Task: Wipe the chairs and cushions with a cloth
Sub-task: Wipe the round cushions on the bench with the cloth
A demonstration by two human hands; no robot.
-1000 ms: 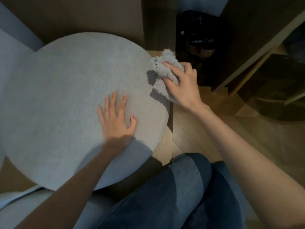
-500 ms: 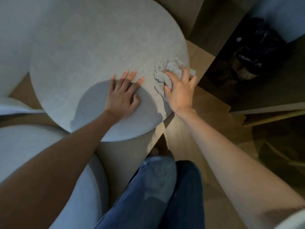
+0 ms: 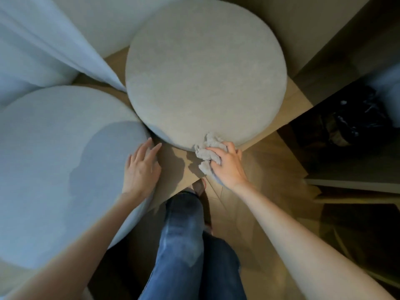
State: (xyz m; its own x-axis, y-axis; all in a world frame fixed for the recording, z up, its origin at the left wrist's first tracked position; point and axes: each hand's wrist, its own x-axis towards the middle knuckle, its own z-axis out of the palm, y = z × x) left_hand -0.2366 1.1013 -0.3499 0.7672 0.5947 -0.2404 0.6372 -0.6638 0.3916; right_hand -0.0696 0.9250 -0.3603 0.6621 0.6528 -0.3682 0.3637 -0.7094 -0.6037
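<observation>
A: Entry 1, what is hidden or cut off?
B: Near cushion [image 3: 54,159], round, pale grey, cropped by the left and bottom frame edges and partly in shadow. Curtain [image 3: 43,40], white, cropped at top left, its tip reaching down beside the far cushion [image 3: 205,72]. Foot [image 3: 199,186], mostly hidden behind the jeans [image 3: 181,234]. Recess [image 3: 324,152] at right, too dark to read.

A: Entry 2, containers?
B: 1 black bag [image 3: 350,124], crumpled, in that recess. I cannot tell what it holds.

A: Entry 3, task goods and hands?
B: Cloth [image 3: 205,152], grey and bunched, at the nearest rim of the far cushion, lapping its side wall. Right hand [image 3: 227,167], fingers curled over the cloth, gripping it against that rim. Left hand [image 3: 141,169], fingers straight and slightly spread, lying on the right edge of the near cushion, holding nothing.

A: Entry 4, edges and room?
B: The 2 cushions meet or nearly meet at 1 spot, and I cannot tell whether they touch. Below it a wedge of bare wooden floor [image 3: 272,169] opens between the hands, with more floor running right toward the recess
</observation>
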